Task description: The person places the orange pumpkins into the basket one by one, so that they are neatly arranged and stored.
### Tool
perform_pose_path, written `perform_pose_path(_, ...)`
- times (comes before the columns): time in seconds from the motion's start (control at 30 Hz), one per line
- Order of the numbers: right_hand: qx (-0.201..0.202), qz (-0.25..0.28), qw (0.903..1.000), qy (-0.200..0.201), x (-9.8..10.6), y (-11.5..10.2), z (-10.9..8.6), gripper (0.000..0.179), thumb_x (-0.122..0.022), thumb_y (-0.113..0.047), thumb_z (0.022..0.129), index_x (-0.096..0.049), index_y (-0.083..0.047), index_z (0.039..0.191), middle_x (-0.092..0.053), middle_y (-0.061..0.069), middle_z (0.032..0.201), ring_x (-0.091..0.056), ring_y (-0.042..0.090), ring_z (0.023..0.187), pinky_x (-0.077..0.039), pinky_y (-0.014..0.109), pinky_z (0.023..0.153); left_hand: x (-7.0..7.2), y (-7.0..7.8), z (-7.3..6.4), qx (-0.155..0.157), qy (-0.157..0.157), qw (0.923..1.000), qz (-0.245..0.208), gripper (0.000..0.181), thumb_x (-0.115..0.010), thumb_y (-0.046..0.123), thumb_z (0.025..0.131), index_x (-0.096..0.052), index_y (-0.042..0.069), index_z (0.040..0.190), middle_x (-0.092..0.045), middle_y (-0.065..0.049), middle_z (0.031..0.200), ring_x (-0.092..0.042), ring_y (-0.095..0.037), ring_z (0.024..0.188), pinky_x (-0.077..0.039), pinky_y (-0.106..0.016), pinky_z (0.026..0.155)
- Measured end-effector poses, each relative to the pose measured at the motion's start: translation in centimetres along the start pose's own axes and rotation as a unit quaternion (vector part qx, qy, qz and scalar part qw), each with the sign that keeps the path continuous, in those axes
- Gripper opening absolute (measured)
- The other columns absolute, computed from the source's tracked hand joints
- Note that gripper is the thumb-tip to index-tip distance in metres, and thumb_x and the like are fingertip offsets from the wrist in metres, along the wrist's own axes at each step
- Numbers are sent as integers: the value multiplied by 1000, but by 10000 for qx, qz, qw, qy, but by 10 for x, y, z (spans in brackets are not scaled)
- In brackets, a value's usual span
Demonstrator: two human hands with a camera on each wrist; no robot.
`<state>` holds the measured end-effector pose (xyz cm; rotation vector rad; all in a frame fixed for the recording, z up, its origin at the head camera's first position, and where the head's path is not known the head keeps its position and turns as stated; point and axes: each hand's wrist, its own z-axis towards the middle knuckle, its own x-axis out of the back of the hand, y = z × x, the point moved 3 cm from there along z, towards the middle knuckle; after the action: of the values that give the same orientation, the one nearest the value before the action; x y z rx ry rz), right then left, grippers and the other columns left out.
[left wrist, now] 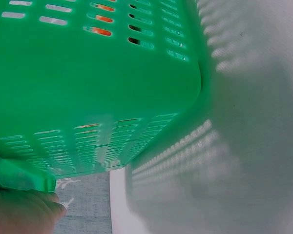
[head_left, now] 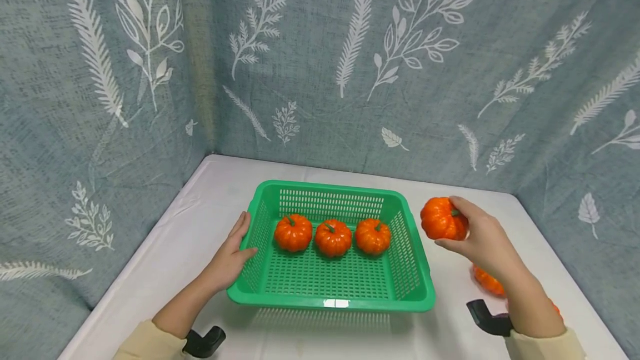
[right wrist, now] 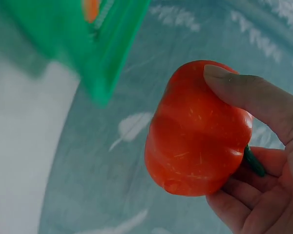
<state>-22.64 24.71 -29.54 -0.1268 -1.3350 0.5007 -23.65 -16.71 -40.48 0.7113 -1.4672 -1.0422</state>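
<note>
A green plastic basket (head_left: 330, 303) with slotted walls stands on the white table. Three small orange pumpkins with green stems sit in a row inside: a left pumpkin (head_left: 293, 233), a middle pumpkin (head_left: 333, 238) and a right pumpkin (head_left: 373, 236). My left hand (head_left: 231, 254) holds the basket's left rim, thumb over the edge and fingers along the outside. To the right of the basket, my right hand (head_left: 482, 238) grips another pumpkin (right wrist: 198, 131) between thumb and fingers, above the table. Its green stem points toward the palm.
Beneath my right forearm another pumpkin (head_left: 488, 281) lies on the table, partly hidden, with a bit of orange showing beyond the arm. Grey-blue curtains (head_left: 320, 115) with white leaf prints surround the white tabletop (head_left: 170, 249). Black wrist mounts sit at both wrists.
</note>
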Motion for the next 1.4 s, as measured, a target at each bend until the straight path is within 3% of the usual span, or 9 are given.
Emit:
perform_pose_path(0.4,906,141,9947,-461,-31,-53,29,76,-81,-10,68,-45,6,133,-48,23,136,-52,38,117,-48,49,92,1,0,0,-26,15,10000,7,69,-43,-2,91,-2,-8,146,12,-23,154,10,-43,141,1,-61,111)
perform_pose_path(0.77,1571,180,9807,-1147,-63,-96,41,80,-82,-15,67,-45,3,135,-48,17,138,-46,34,127,-46,46,97,1,1,-1,-44,11,10000,1,68,-42,-2,91,-2,-9,146,13,-24,154,11,-42,141,2,-62,111)
perform_pose_path(0.97,2051,-17,9705,-1266,-80,-115,46,77,-83,-17,67,-47,3,132,-51,17,135,-47,33,127,-42,44,102,1,0,-1,-34,38,10000,18,69,-43,-1,91,-2,-7,146,12,-23,154,10,-42,141,2,-62,111)
perform_pose_path(1.4,2395,-280,9393,-2443,-123,-154,56,75,-80,-21,71,-47,-3,136,-48,8,140,-46,23,129,-42,35,104,1,-2,0,-53,23,10000,61,68,-42,-1,91,-2,-7,146,12,-23,154,10,-42,141,2,-62,111)
